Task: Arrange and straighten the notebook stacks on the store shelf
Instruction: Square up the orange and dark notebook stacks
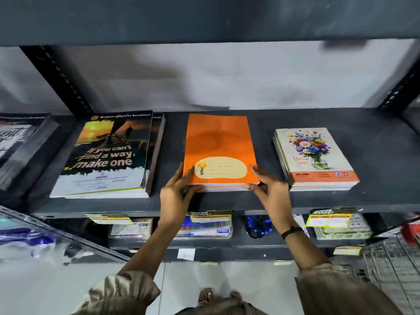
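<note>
- Gripping the near corners of the orange notebook stack [219, 151], the left hand [176, 194] and right hand [270, 192] pinch its front edge.
- That stack lies mid-shelf [375, 196], between the sunset-cover stack [106, 155] and the floral stack [314, 158].

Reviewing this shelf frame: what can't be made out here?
- Dark stack, head view: cut off by the left edge and blurred; cover unreadable.
- Second stack behind the sunset stack: mostly hidden by it.
- Orange stack: label lines too small to read; its near corners are hidden by the left hand and right hand.
- Price tags on the shelf edge: blurred.
</note>
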